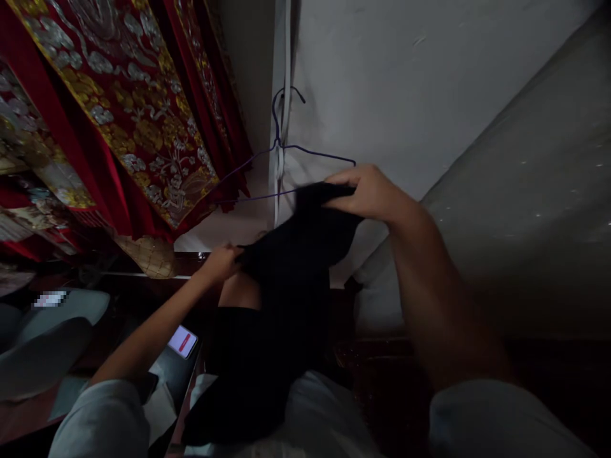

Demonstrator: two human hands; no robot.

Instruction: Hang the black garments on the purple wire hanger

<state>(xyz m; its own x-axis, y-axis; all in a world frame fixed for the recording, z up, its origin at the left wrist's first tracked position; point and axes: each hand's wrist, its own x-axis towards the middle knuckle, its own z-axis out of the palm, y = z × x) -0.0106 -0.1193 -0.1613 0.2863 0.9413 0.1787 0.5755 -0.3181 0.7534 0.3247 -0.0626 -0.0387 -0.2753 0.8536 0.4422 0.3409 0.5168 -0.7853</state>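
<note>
A black garment [281, 299] hangs down in front of me, stretched between both hands. My right hand [365, 191] is closed on its upper edge, right at the lower bar of a thin purple wire hanger [286, 149]. The hanger hangs by its hook on a white cord [285, 57] against the pale wall. My left hand [220, 262] is closed on the garment's left edge, lower down and nearer to me. The garment's lower part drapes over my lap and hides what is behind it.
Red curtains with gold and silver embroidery [119, 102] hang at the left. A phone with a lit screen [182, 341] lies on a dark surface at the lower left, near grey cushions [52, 331]. A grey mattress or padded surface [525, 191] rises at the right.
</note>
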